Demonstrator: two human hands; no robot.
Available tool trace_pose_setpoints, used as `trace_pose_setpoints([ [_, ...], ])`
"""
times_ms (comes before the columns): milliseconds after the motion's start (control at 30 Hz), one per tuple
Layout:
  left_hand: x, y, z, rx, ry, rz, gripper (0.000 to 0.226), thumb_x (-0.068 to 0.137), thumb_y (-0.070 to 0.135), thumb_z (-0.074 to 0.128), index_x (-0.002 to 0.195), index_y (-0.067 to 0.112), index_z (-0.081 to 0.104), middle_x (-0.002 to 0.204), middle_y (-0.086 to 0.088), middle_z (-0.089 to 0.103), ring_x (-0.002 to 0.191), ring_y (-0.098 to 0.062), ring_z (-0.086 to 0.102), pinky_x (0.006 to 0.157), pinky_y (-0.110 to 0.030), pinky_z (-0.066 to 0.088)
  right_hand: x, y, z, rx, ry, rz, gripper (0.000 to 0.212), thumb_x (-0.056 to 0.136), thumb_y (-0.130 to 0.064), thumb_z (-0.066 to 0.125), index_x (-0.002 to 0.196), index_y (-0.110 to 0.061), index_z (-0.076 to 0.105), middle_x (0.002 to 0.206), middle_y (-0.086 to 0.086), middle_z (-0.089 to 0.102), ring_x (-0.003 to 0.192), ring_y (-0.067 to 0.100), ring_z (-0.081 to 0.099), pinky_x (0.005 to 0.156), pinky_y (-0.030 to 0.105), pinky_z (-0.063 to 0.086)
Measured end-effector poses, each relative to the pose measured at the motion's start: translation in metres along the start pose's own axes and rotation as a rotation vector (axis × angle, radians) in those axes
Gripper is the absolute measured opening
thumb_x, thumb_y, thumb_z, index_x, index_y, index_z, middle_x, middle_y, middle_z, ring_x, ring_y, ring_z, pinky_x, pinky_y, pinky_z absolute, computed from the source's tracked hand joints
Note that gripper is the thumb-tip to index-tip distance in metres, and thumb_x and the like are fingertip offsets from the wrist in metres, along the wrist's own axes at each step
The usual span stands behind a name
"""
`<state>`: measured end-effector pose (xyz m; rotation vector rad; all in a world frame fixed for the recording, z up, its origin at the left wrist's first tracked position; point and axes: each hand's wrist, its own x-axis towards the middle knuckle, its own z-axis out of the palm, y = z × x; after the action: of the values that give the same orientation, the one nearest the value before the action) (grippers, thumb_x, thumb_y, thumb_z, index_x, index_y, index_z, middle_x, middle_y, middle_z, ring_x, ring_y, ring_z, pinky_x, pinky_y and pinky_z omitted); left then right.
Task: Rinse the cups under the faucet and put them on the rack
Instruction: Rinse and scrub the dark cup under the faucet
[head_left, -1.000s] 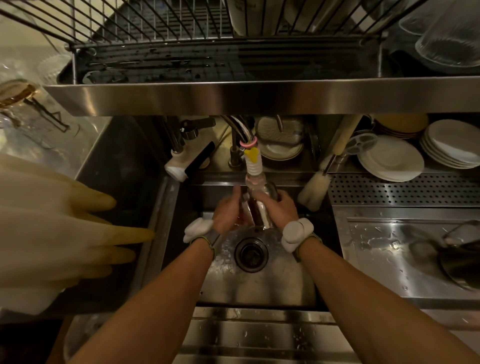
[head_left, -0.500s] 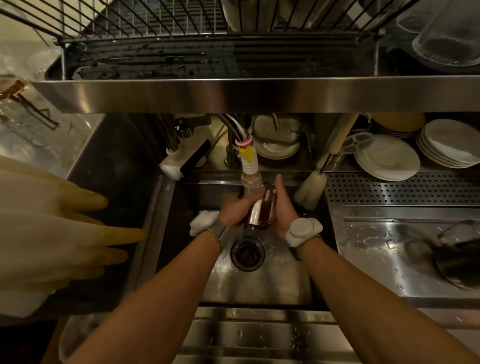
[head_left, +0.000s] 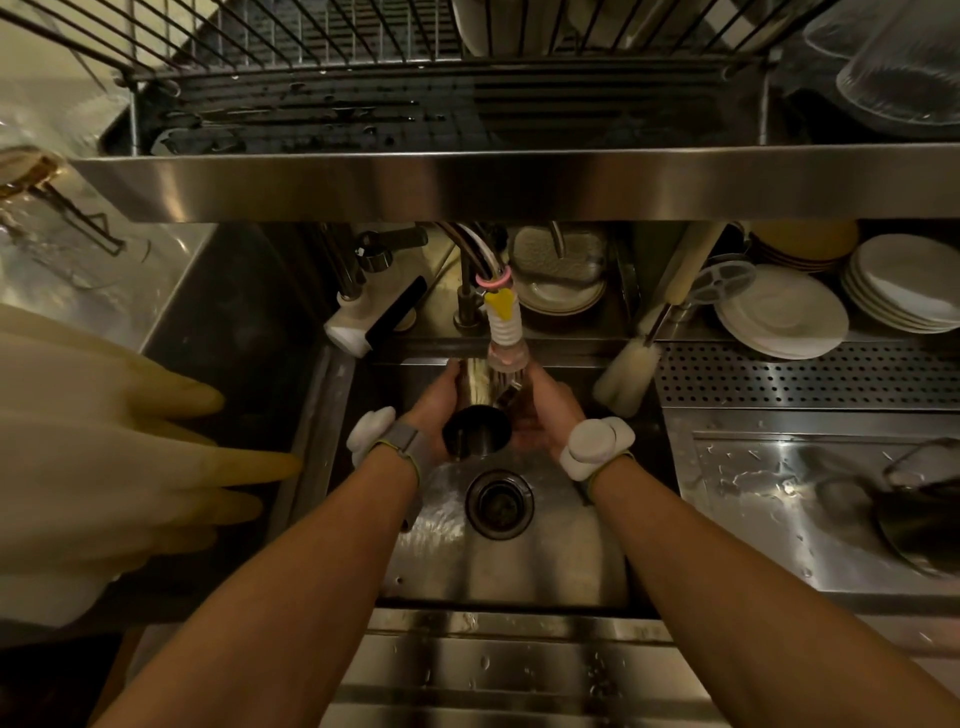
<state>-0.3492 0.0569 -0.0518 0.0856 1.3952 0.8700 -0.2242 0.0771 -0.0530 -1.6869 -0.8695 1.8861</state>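
The shiny cup (head_left: 475, 395) lies tipped under the faucet (head_left: 505, 332), its dark mouth facing the person, at 12 o'clock from the drain (head_left: 500, 503), with the left hand (head_left: 434, 415) curled round it at 9 o'clock and the right hand (head_left: 545, 410) touching it with nearly straight fingers at 3 o'clock.

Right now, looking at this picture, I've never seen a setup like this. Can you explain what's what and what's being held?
There is no machine here: a camera on a person's head looks down at their own two bare arms. The left hand grips a metal cup, its mouth toward the camera, under the faucet above the sink. The right hand rests against the cup's other side. The wire rack is overhead, plates are stacked at the right, and rubber gloves show at the left.
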Motion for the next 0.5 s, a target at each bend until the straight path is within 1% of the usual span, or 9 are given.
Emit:
trace_pose_setpoints([
  [100,0.000,-0.003,-0.001,-0.112,0.018,-0.085,0.066,0.093,0.063,0.031,0.121,0.011,0.060,0.115,-0.018,0.064,0.113,-0.034,0.057,0.102,-0.047,0.043,-0.005,-0.002,0.003,-0.026,-0.011,-0.021,0.027,0.091,-0.040,0.056,0.081,-0.015,0.062,0.089,0.010,0.064,0.077,0.025,0.061,0.058,0.030,0.050],
  [133,0.001,-0.004,-0.001,-0.123,0.017,-0.109,0.069,0.091,0.066,0.032,0.120,0.011,0.061,0.117,-0.018,0.064,0.113,-0.035,0.058,0.105,-0.049,0.041,-0.006,-0.002,0.003,-0.041,-0.006,-0.032,0.022,0.091,-0.033,0.056,0.078,-0.016,0.061,0.091,0.010,0.062,0.079,0.026,0.060,0.056,0.029,0.048],
  [167,0.004,-0.005,0.000,-0.130,0.014,-0.123,0.073,0.089,0.069,0.031,0.124,0.011,0.060,0.121,-0.019,0.063,0.115,-0.036,0.057,0.106,-0.051,0.040,-0.006,-0.001,0.003,-0.047,0.005,-0.043,0.020,0.092,-0.027,0.055,0.076,-0.017,0.060,0.092,0.011,0.061,0.082,0.028,0.059,0.056,0.029,0.048],
  [233,0.008,-0.007,0.002,-0.148,-0.038,-0.126,0.075,0.088,0.071,0.031,0.125,0.011,0.059,0.124,-0.021,0.062,0.115,-0.036,0.058,0.105,-0.051,0.041,-0.007,0.000,0.001,-0.033,0.038,-0.065,0.019,0.093,-0.022,0.053,0.078,-0.014,0.062,0.096,0.013,0.063,0.082,0.027,0.059,0.059,0.030,0.049],
  [300,0.006,-0.007,0.008,-0.123,-0.097,-0.092,0.069,0.090,0.067,0.034,0.115,0.009,0.062,0.112,-0.021,0.065,0.103,-0.034,0.062,0.098,-0.048,0.046,-0.006,0.002,-0.003,0.055,0.088,-0.051,0.019,0.095,-0.023,0.050,0.092,-0.010,0.064,0.105,0.016,0.065,0.084,0.028,0.061,0.061,0.033,0.051],
  [367,0.006,-0.007,0.014,-0.102,-0.127,-0.050,0.059,0.090,0.063,0.041,0.107,0.010,0.062,0.102,-0.019,0.066,0.091,-0.032,0.063,0.084,-0.046,0.051,-0.003,0.004,-0.010,0.160,0.134,-0.009,0.032,0.099,-0.032,0.043,0.112,-0.008,0.060,0.116,0.018,0.062,0.095,0.034,0.061,0.062,0.037,0.051],
  [400,0.005,-0.006,0.018,-0.085,-0.110,-0.034,0.056,0.090,0.061,0.044,0.107,0.011,0.062,0.102,-0.019,0.067,0.088,-0.031,0.064,0.078,-0.044,0.053,-0.002,0.004,-0.012,0.189,0.143,0.012,0.041,0.100,-0.039,0.039,0.121,-0.008,0.055,0.118,0.016,0.060,0.102,0.037,0.061,0.060,0.038,0.050],
  [433,0.003,-0.005,0.021,-0.061,-0.092,-0.006,0.055,0.090,0.060,0.047,0.110,0.011,0.063,0.107,-0.018,0.067,0.087,-0.030,0.064,0.072,-0.042,0.054,0.001,0.006,-0.014,0.192,0.144,0.019,0.049,0.099,-0.047,0.035,0.127,-0.009,0.051,0.120,0.014,0.058,0.107,0.037,0.060,0.058,0.037,0.050],
  [500,0.005,-0.004,0.022,0.021,-0.010,0.064,0.050,0.089,0.049,0.055,0.119,0.009,0.060,0.115,-0.017,0.066,0.081,-0.027,0.065,0.063,-0.037,0.054,0.006,0.007,-0.014,0.142,0.130,0.002,0.059,0.096,-0.056,0.033,0.135,-0.013,0.045,0.127,0.012,0.055,0.113,0.036,0.058,0.061,0.036,0.051],
])
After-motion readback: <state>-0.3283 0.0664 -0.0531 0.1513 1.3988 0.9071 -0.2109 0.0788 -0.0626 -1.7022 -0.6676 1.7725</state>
